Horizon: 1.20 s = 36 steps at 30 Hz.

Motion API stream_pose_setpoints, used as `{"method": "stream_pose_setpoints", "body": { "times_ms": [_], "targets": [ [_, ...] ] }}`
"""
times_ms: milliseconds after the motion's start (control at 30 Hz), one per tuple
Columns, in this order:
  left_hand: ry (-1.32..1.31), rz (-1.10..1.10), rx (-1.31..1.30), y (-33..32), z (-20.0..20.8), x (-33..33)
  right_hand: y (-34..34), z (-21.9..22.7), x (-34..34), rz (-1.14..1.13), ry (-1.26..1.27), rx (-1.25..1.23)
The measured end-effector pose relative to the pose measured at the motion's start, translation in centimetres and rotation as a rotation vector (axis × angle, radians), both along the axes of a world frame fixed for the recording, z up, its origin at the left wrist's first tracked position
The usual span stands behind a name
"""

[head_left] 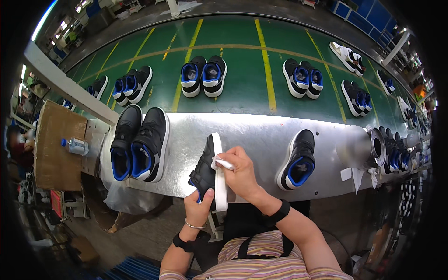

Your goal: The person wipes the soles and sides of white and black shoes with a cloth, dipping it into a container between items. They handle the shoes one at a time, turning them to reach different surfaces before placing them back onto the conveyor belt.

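A black sneaker (204, 169) with a white sole and blue lining is tipped on its side over the front of the metal ledge. My left hand (198, 207) grips it at the heel, thumb against the sole's edge. In my right hand (240, 173) is a white cloth (223, 163), pinched and pressed to the white sole near its middle. To the right, a single matching sneaker (298, 161) stands upright on the ledge. On the left a pair of black sneakers (142, 142) stands side by side, toes away from me.
Beyond the metal ledge (242, 126) runs a green conveyor belt (242, 100) with yellow lines, carrying several pairs of shoes. A cardboard box (58, 144) and a plastic bottle (75, 146) are at left. A metal container (361, 148) stands at right, near hanging white scraps (357, 177).
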<state>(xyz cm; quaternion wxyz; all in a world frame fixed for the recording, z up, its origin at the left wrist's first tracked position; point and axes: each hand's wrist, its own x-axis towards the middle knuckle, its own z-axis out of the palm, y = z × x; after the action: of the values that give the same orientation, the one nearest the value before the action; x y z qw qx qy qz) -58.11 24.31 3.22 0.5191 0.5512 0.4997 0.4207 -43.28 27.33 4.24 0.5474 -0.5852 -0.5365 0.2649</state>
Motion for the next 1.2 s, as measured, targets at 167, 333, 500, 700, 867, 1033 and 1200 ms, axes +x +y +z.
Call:
{"method": "stream_pose_setpoints", "body": {
  "times_ms": [167, 333, 500, 700, 867, 1033, 1200],
  "targets": [
    [0.164, -0.034, 0.011, 0.1, -0.2, -1.4, 3.8, -1.1, 1.1, -0.134, -0.041, 0.066],
    [-0.139, -0.001, -0.182, -2.5, 0.2, -4.3, 4.6, -4.5, 3.7, -0.152, -0.069, -0.189],
    [-0.521, -0.011, -0.489, -2.2, 1.1, -5.4, 1.3, 0.4, 2.9, 0.125, 0.636, -0.099],
    [-1.13, 0.063, -0.864, -2.9, 1.0, -4.8, -0.9, 1.0, 1.8, 0.232, 0.52, -0.01],
    [-1.113, 0.167, -0.802, -3.7, 1.4, -2.7, -1.0, -0.9, 0.1, -0.25, 0.45, 0.0],
    [-1.107, 0.189, -0.757, -3.7, 2.4, -1.9, -2.0, 0.3, -0.5, -0.292, 0.366, 0.027],
    [-1.015, 0.243, -0.67, -1.4, 3.0, -0.7, -5.1, 1.5, -4.1, -0.151, 0.313, 0.003]
  ]
}}
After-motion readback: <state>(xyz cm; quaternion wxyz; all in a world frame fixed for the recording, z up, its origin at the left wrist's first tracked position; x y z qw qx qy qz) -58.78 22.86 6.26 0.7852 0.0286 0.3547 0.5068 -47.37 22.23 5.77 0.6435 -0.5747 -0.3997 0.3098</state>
